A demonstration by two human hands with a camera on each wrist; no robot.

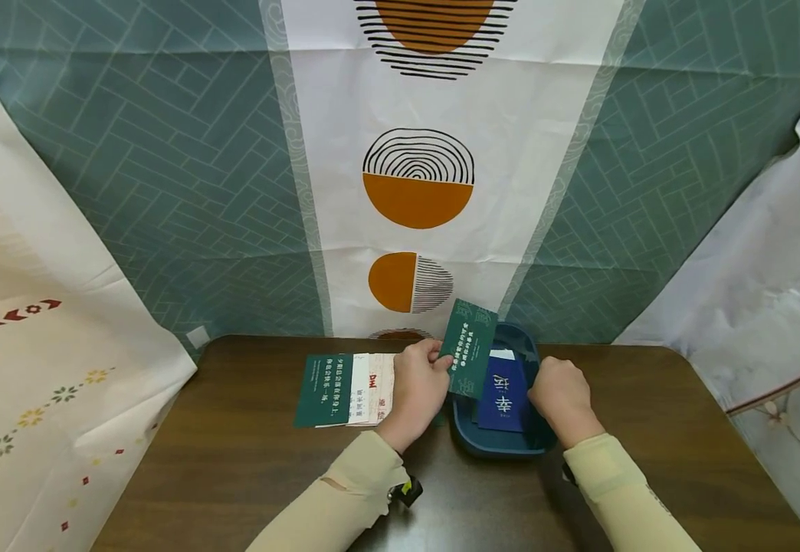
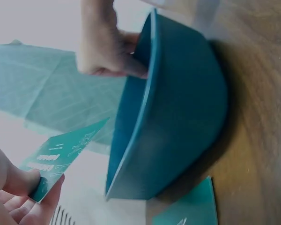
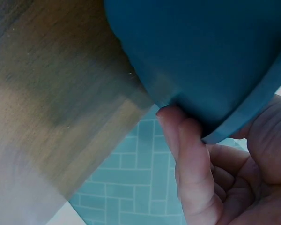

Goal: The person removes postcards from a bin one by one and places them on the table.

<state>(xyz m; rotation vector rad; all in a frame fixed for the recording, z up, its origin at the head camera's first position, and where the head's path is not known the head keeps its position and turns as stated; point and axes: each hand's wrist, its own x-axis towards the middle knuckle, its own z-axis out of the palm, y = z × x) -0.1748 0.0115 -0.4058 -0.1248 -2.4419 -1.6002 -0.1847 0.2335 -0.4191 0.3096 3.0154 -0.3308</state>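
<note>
My left hand pinches a dark green card with pale lettering between thumb and fingers, held up over the left side of a blue plastic bin. In the left wrist view the card is tilted beside the bin. My right hand grips the bin's right rim, the thumb inside and fingers against the outer wall, as the right wrist view shows at the fingers. Inside the bin lies a dark blue card with white characters, over other cards.
Left of the bin, a row of overlapping cards lies on the brown wooden table, with a green card at its left end and white ones beside it. A patterned cloth hangs behind the table.
</note>
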